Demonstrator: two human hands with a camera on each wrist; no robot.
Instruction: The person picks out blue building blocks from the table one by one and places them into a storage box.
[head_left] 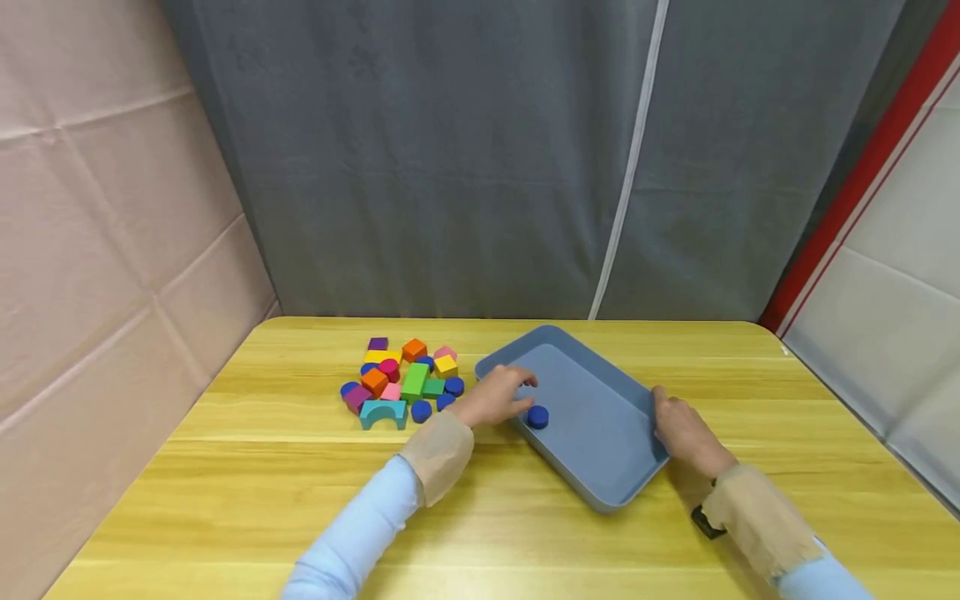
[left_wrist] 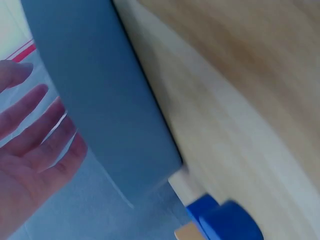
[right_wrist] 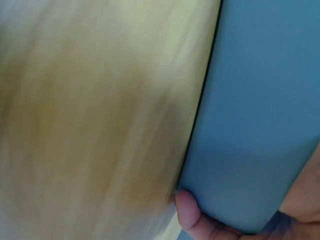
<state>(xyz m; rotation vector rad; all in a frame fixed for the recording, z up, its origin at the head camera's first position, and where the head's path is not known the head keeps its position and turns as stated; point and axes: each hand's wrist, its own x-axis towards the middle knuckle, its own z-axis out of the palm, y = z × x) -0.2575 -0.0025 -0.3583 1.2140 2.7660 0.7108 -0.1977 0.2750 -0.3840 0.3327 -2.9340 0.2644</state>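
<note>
A blue-grey rectangular tray (head_left: 600, 408) sits slanted on the table. One blue round block (head_left: 537, 417) is inside it, close to its left wall. My left hand (head_left: 497, 395) hovers over the tray's left rim, just beside that block, and holds nothing. In the left wrist view the left hand's fingers (left_wrist: 42, 135) are spread and slightly bent next to the tray's outer wall (left_wrist: 100, 100). My right hand (head_left: 684, 429) grips the tray's right end. In the right wrist view a fingertip (right_wrist: 187, 210) presses low on the tray's wall (right_wrist: 250, 125), near the tabletop.
Left of the tray lies a cluster of colored blocks, among them a teal arch block (head_left: 383, 412), a light green block (head_left: 415, 382), an orange cube (head_left: 414, 350) and several blue round blocks. A grey curtain (head_left: 450, 167) hangs behind the wooden table (head_left: 262, 492).
</note>
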